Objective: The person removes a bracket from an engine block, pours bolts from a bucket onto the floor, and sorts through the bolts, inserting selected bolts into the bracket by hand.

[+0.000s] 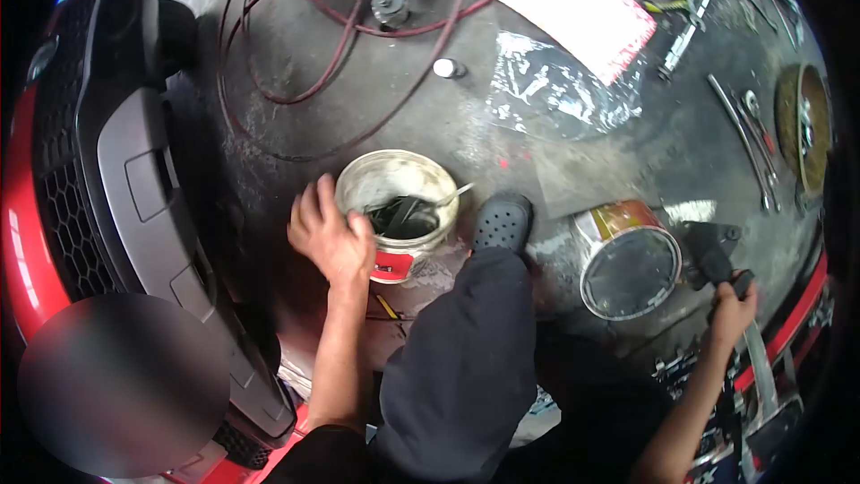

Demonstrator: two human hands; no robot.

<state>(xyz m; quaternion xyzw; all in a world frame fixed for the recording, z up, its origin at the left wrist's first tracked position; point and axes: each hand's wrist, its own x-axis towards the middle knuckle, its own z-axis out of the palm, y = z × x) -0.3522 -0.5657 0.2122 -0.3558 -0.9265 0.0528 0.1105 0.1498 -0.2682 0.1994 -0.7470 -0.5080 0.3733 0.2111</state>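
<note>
My left hand (330,237) is at the left rim of a dirty white bucket (399,164), its fingers spread and nothing held. Whether it touches the rim I cannot tell. Inside the bucket are dark parts (405,218) and a light stick-like handle (455,194). Off to the right, my right hand (733,309) is closed around one end of a black part (708,251), whose exact kind is unclear. Left of that part lies a large metal can (630,273), tipped on its side with its dark round end showing.
A car's bumper (143,170) lines the left side. A red hose (309,94) coils beyond the bucket. Farther off are a clear plastic sheet (560,90), a white bottle (448,68) and a ratchet (757,108). A round tray (788,134) stands at right. My shoe (503,222) is between bucket and can.
</note>
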